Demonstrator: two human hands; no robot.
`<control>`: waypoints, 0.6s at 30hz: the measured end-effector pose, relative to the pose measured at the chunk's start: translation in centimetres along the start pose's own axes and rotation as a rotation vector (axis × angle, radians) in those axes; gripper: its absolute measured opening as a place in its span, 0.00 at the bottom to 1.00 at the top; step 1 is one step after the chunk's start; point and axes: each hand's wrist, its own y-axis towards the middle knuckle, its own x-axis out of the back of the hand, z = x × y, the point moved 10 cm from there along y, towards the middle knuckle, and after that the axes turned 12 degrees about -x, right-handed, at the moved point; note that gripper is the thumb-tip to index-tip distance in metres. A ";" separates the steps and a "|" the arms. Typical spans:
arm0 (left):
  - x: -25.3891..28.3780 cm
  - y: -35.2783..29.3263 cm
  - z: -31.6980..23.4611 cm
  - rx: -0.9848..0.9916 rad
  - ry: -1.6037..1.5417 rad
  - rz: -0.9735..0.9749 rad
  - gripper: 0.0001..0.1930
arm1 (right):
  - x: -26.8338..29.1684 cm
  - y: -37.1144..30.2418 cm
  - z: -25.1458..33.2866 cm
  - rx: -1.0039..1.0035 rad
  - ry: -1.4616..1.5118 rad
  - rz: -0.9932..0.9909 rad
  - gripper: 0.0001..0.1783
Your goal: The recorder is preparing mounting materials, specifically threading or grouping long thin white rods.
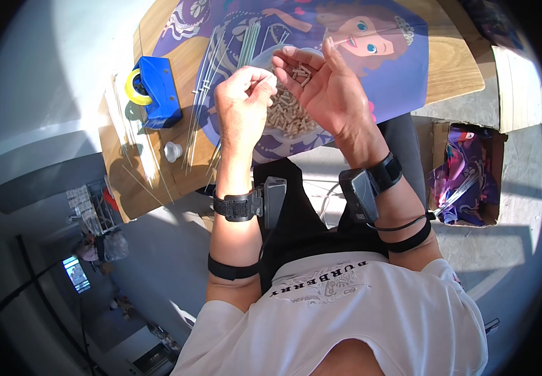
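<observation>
My left hand [244, 103] is closed in a pinch, its fingertips beside the fingers of my right hand. Whatever it pinches is too small or hidden to make out. My right hand [333, 94] is turned palm up and cupped, holding several small beige pegs [301, 75] near its fingers. Beneath both hands, a clear bowl [313, 135] holds a heap of similar beige pegs [289, 118]. To the left of the bowl, long thin white rods [203, 88] lie across a purple printed sheet [402, 75].
At the left of the wooden table [452, 81] stands a blue tape dispenser [162, 94] with yellow tape. A small white spool [172, 151] and more thin rods [148, 147] are near it. A cardboard box [495, 178] with purple printed sheets stands low at right.
</observation>
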 end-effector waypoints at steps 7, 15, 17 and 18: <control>0.5 -0.9 1.6 -0.042 0.152 0.035 0.02 | -0.3 0.1 0.1 -0.008 0.000 0.034 0.32; -1.6 -1.5 -1.9 -0.360 0.876 0.138 0.04 | -0.5 0.0 -0.2 -0.033 0.043 0.041 0.32; -2.5 -1.9 -0.9 -0.372 0.988 0.241 0.04 | -0.5 0.0 -0.2 -0.048 0.050 0.031 0.33; -2.4 -2.0 -0.3 -0.332 0.954 0.252 0.05 | -0.5 0.0 -0.2 -0.047 0.050 0.031 0.33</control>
